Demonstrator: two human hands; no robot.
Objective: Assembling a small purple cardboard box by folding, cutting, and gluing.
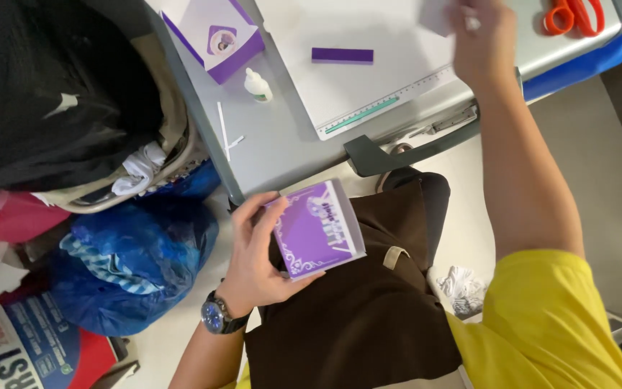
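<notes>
The left hand [257, 256] is gripping a purple box [317, 229] over the lap, off the worktop's [282, 137] near edge, fingers wrapped around its side. The right hand [480, 39] is pinching a white piece [437, 16] at the far edge.

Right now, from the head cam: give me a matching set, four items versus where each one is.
Items:
1. purple box
2. scissors
3. glue bottle
4. purple strip

Places:
A. on the white cutting mat
B. held in the left hand, over the lap
C. far right edge of the table, orange handles showing
D. on bare grey table, just left of the mat

Pairs: 1-B, 2-C, 3-D, 4-A
</notes>
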